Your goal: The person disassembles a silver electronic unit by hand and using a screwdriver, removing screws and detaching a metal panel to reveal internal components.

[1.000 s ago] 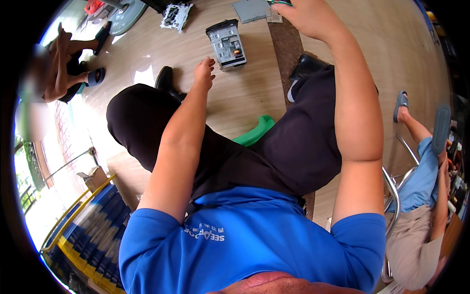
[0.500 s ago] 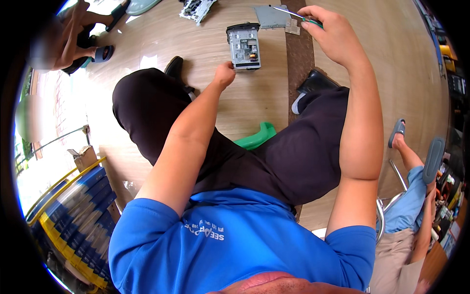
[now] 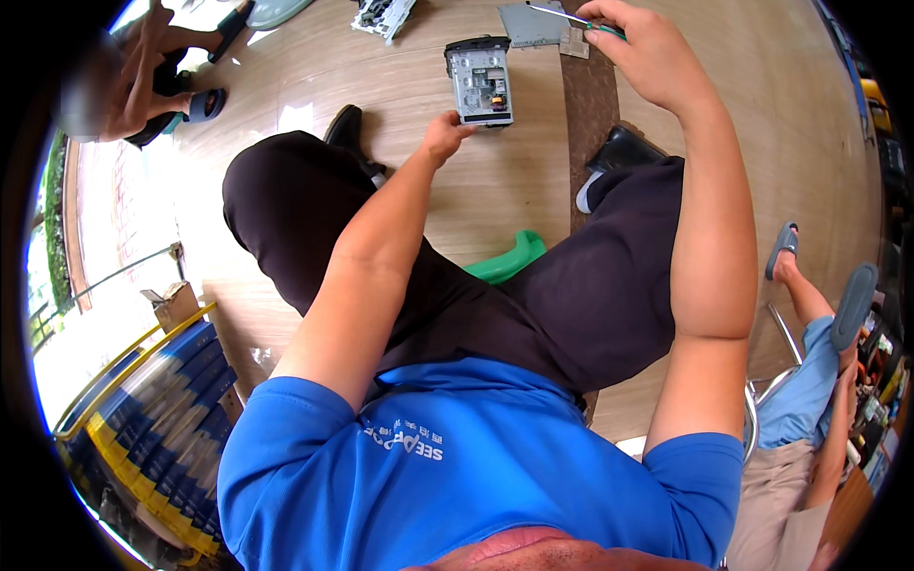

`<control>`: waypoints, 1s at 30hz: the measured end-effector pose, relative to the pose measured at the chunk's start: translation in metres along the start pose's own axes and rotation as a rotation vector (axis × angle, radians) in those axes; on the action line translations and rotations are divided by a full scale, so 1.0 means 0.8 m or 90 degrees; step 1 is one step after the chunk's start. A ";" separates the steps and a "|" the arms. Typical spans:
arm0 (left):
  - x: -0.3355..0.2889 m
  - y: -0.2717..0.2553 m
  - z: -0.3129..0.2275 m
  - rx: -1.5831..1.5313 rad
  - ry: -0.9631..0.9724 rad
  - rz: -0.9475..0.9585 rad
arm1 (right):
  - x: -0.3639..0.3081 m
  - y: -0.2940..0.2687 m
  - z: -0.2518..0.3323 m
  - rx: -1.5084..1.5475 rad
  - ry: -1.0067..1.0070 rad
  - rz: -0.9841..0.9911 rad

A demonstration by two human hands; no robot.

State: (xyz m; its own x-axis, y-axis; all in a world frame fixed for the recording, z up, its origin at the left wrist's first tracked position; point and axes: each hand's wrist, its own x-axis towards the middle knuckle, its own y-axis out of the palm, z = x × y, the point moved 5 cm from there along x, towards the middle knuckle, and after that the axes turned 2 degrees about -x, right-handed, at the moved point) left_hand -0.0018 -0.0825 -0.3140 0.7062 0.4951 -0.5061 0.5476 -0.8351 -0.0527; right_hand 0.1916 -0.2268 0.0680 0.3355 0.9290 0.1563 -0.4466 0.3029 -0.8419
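Our left hand has reached farther out across the floor and now touches the near edge of the metal box, which a second ago lay well beyond our fingers. Our right hand has drawn back a little with the screwdriver, its tip now over the grey plate. Our head has tipped forward, so the knees sit lower in view.

Left hand touching the near edge of an opened grey electronic unit lying on the wooden floor. Right hand closed around a green-handled screwdriver, tip over a flat grey metal cover. Green stool between black-trousered legs.
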 end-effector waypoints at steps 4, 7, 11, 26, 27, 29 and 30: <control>0.007 0.003 -0.020 -0.004 0.034 0.025 | -0.001 0.000 -0.005 0.028 0.030 0.015; 0.013 0.000 -0.038 0.033 0.074 0.044 | 0.001 -0.001 -0.007 0.035 0.025 0.011; 0.014 0.000 -0.067 0.128 0.109 0.025 | 0.003 -0.001 -0.012 0.054 0.025 0.002; -0.016 0.057 -0.156 0.823 0.158 0.227 | -0.011 -0.016 -0.015 0.125 0.068 -0.002; -0.014 0.065 -0.157 0.828 0.162 0.235 | -0.010 -0.015 -0.016 0.069 0.059 0.011; -0.007 0.072 -0.149 0.846 0.129 0.250 | -0.012 -0.016 -0.012 0.017 0.056 0.019; -0.003 0.076 -0.149 0.855 0.165 0.237 | -0.015 -0.019 -0.008 0.028 0.027 0.015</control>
State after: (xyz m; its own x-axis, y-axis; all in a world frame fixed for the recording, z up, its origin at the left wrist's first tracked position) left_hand 0.0834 -0.1057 -0.2136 0.8537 0.1061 -0.5098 -0.4187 -0.4420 -0.7933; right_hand 0.1996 -0.2440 0.0757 0.3596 0.9262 0.1137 -0.4904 0.2912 -0.8214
